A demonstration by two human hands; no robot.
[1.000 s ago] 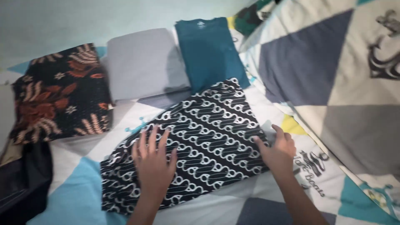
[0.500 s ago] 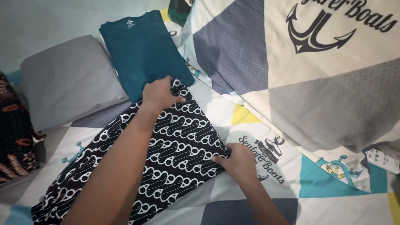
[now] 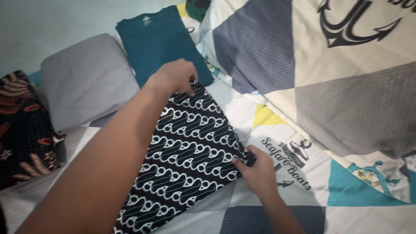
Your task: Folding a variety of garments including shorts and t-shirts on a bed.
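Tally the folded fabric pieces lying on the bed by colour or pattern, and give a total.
Black-and-white patterned cloth, pinched by the left hand and right hand: 1
Teal T-shirt: 1
Grey folded fabric: 1
Dark floral cloth with orange leaves: 1
Total: 4

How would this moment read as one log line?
left hand: pinching batik cloth far corner | right hand: gripping near edge | cloth: flat on bedsheet

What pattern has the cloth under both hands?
The cloth is black with white curling motifs in diagonal rows; head view.
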